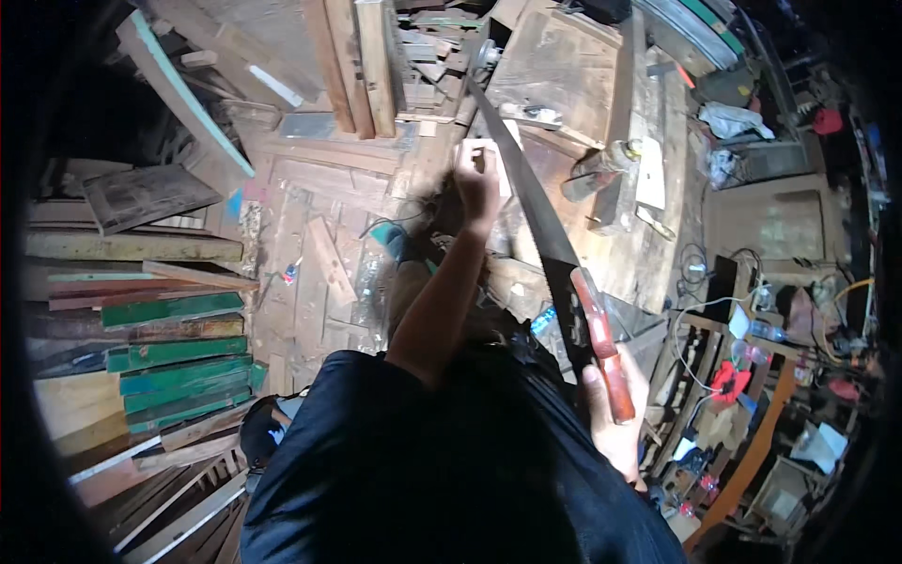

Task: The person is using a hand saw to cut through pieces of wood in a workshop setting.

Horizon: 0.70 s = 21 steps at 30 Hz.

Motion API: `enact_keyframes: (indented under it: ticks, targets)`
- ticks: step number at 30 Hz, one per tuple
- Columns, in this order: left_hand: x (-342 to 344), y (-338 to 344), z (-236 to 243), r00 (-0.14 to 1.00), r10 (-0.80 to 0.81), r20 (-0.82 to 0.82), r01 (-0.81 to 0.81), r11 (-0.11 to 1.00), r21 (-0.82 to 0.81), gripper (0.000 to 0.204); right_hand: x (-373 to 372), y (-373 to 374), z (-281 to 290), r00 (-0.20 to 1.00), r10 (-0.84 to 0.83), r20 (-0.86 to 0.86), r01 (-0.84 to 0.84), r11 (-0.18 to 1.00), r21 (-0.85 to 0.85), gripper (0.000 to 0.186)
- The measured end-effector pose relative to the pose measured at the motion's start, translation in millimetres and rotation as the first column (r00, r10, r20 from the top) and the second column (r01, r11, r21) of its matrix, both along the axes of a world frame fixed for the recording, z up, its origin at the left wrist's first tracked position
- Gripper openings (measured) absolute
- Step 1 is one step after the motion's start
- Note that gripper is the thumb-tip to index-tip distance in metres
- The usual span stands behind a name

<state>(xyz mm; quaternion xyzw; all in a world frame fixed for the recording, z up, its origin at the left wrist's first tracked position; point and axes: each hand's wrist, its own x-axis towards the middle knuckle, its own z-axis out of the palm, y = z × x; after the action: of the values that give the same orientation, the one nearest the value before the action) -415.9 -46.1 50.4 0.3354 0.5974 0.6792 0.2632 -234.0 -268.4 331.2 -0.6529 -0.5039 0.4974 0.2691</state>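
Note:
In my right hand (622, 442) is the reddish-brown wooden handle of a handsaw (528, 179), the fingers closed around it. Its long dark blade slants up and leftward, across the workbench (601, 254), with the tip near the bench's far left part. My left hand (477, 183) is stretched forward at the left edge of the bench, fingers curled in. Against those fingers lies a pale piece of wood (505, 177), partly hidden by the hand and the blade. The blade passes just right of this piece; whether they touch, I cannot tell.
A dusty glass bottle (592, 175) and a hand plane (532, 116) stand on the bench. Upright planks (362, 70) rise behind it. Green-painted boards (178, 355) are stacked at left. Cables, bottles and a red cloth (730, 380) clutter the right side.

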Motion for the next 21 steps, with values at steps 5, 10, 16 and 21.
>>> enact_keyframes:
  ticks: [5,10,16,21]
  targets:
    - [3,2,-8,0.997,0.028,0.074,-0.03,0.999,0.019,0.014,2,10,11,0.999,0.047,0.007,-0.047,0.999,-0.019,0.013]
    - [5,3,-7,0.998,0.049,0.033,-0.048,0.998,-0.03,0.016,-2,26,22,0.98,0.167,0.106,-0.18,0.975,0.127,0.017]
    - [1,5,-16,0.99,0.076,-0.121,-0.073,0.997,0.034,0.015,-13,30,15,0.996,0.086,0.035,-0.087,0.996,0.034,0.016]
    - [0,-1,-25,0.996,0.041,-0.075,-0.042,0.999,-0.014,0.016,-44,69,-39,0.986,0.152,0.061,-0.162,0.956,0.246,0.012]
